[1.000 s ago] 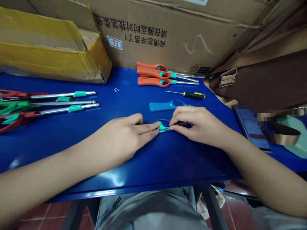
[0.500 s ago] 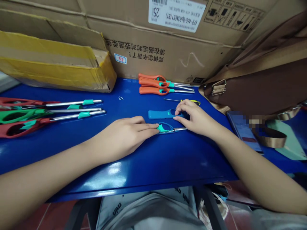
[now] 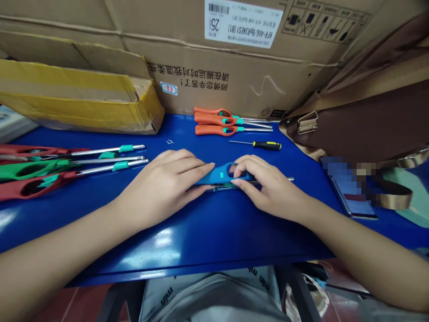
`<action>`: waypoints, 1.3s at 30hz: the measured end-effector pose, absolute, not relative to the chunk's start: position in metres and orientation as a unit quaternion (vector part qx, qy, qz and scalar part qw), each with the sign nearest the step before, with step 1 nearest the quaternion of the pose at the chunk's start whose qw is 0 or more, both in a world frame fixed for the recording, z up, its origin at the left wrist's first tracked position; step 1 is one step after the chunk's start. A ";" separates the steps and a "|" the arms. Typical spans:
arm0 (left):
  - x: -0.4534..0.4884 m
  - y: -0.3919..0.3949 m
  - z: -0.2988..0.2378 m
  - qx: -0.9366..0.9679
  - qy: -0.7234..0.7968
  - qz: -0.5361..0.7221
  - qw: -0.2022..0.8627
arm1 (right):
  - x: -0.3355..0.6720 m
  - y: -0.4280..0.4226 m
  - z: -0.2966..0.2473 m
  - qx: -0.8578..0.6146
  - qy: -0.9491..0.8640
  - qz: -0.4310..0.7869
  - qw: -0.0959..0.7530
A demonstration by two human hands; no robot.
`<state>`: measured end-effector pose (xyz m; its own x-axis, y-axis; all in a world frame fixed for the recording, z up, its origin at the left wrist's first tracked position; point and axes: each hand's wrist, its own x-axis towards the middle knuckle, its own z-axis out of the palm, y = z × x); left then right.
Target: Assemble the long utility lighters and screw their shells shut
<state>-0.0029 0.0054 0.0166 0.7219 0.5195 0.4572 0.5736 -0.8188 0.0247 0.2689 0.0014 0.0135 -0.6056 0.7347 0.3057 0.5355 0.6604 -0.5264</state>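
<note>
Midway along the bench point(image 3: 208, 237), back from its front edge: blue shell point(image 3: 219, 172), held in both hands, tube point(image 3: 291, 179) poking out to the right. Left hand point(image 3: 167, 179) grasps the handle end, fingers over the top, thumb along the near side. Right hand point(image 3: 271, 183) pinches the loop end, thumb and forefinger. Wire and metal bits point(image 3: 219, 187) show along the shell's near edge; can't tell if it sits flush on them.

Handling, judged by looks: shell light, stiff plastic, smooth, may slip a bit; loop rim thin, probably the weak spot. Tube looks rigid, slick metal. Wire likely fragile, easy to nip. Best hold: broad handle end plus the solid part beside the loop, by the outer edges, fingertips off the wire.

Toward the back edge, by the carton point(image 3: 187, 76): orange lighters point(image 3: 211, 130), screwdriver point(image 3: 267, 145) just in front. Loose screws point(image 3: 170, 141), too small to tell for sure, left of those. Bench's left side: red and green lighters point(image 3: 63, 167), tubes pointing right.
</note>
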 end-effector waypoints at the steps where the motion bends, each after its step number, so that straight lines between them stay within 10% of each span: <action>1: -0.004 0.006 0.017 -0.929 -0.292 -0.225 0.042 | 0.268 0.000 0.013 -0.360 -0.878 0.192 0.249; 10: -0.004 0.011 0.019 -0.907 -0.340 -0.200 -0.143 | 0.271 0.004 0.010 -0.394 -0.881 0.165 0.205; 39: 0.000 0.011 0.008 -0.895 -0.334 -0.223 -0.193 | 0.273 0.009 0.009 -0.389 -0.888 0.189 0.155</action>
